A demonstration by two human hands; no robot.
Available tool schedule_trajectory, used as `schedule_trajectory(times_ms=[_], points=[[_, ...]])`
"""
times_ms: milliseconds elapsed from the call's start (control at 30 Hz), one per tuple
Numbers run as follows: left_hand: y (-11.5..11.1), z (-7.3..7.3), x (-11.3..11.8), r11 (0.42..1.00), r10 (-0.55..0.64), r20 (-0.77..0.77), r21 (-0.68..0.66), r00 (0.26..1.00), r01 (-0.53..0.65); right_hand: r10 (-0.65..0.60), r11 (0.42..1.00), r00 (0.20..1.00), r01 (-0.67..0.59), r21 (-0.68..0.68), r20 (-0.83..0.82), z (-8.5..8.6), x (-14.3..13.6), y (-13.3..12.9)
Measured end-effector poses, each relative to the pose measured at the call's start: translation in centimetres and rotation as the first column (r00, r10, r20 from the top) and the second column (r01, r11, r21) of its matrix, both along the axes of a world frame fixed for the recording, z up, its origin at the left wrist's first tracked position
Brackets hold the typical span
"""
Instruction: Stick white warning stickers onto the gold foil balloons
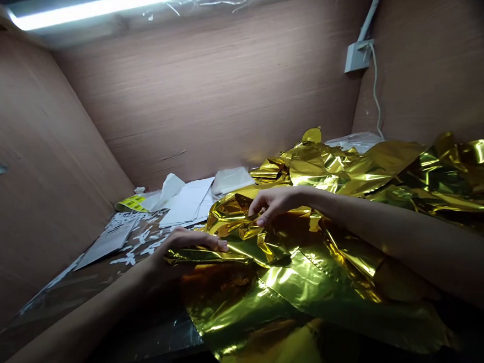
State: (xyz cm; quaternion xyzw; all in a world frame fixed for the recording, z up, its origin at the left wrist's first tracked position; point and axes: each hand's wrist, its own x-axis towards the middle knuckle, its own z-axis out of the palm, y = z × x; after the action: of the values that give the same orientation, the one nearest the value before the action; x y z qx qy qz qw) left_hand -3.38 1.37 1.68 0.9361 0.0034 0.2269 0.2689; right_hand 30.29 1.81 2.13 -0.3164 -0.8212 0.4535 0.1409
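A large crumpled sheet of shiny gold foil [315,281] spreads over the table and hangs down its front edge. My left hand [194,240] grips a folded edge of it, the thumb side on top and the other fingers hidden beneath. Just right of it and slightly farther back, my right hand [274,203] pinches a raised, wrinkled part of the same foil between thumb and fingers. Between the two hands the foil is bunched into creases.
More gold foil [361,167] is heaped at the back right. White paper sheets [189,202], a yellow label sheet [131,204] and white scraps [144,238] lie at the left. Wooden panels [219,89] enclose the table; a white socket box [357,57] with a cable hangs at right.
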Motion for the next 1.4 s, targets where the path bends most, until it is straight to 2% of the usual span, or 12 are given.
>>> schedule_trajectory(times_ms=[100,233,367,500,633,733,867,967,1033,1200,1333,1400], points=[[-0.2,0.0,0.0,0.999,0.005,-0.036,-0.038,0.999,-0.007,-0.076,0.997,0.992,0.077,0.007,-0.102,-0.6,0.0,0.3],[-0.1,-0.2,-0.1,0.996,0.062,-0.071,-0.055,0.995,-0.066,-0.205,0.976,0.916,0.219,0.002,-0.346,-1.4,-0.5,0.5],[0.2,-0.5,-0.2,0.995,0.06,-0.029,-0.08,0.998,-0.062,-0.24,0.969,0.844,0.235,-0.07,-0.48,-1.4,-1.0,0.2],[0.0,-0.3,-0.1,0.997,0.001,-0.067,-0.074,0.998,-0.006,-0.24,0.963,0.928,0.264,0.047,-0.287,-1.4,-1.6,0.0],[-0.4,0.1,0.5,1.0,-0.023,-0.001,-0.017,1.0,0.023,-0.427,0.881,0.904,0.424,0.212,-0.03,-1.9,-2.7,0.0],[-0.4,0.1,0.9,0.999,-0.04,0.062,0.027,0.997,0.039,-0.489,0.833,0.871,0.48,0.276,-0.04,-2.2,-3.4,-0.3],[-0.2,0.1,1.0,0.992,-0.065,-0.002,0.106,0.998,0.065,-0.517,0.809,0.856,0.493,0.32,-0.011,-2.2,-3.9,-0.7],[0.0,0.1,0.6,0.979,-0.078,-0.06,0.183,0.995,0.088,-0.471,0.851,0.882,0.442,0.284,0.038,-2.1,-3.8,-0.8],[0.0,0.0,0.2,0.974,-0.034,-0.049,0.222,0.998,0.045,-0.43,0.883,0.902,0.412,0.228,0.035,-1.9,-3.6,-0.8],[-0.1,-0.2,-0.3,0.953,0.063,0.063,0.294,0.996,-0.079,-0.343,0.901,0.929,0.366,0.231,-0.137,-1.4,-2.9,-0.9],[-0.4,0.0,0.1,0.948,0.041,0.058,0.312,0.997,-0.057,-0.146,0.95,0.973,0.188,0.248,-0.178,-1.1,-2.9,-1.3],[-0.5,0.1,0.4,0.945,0.041,0.066,0.321,0.997,-0.061,-0.106,0.967,0.977,0.145,0.212,-0.187,-1.2,-3.0,-1.2]])
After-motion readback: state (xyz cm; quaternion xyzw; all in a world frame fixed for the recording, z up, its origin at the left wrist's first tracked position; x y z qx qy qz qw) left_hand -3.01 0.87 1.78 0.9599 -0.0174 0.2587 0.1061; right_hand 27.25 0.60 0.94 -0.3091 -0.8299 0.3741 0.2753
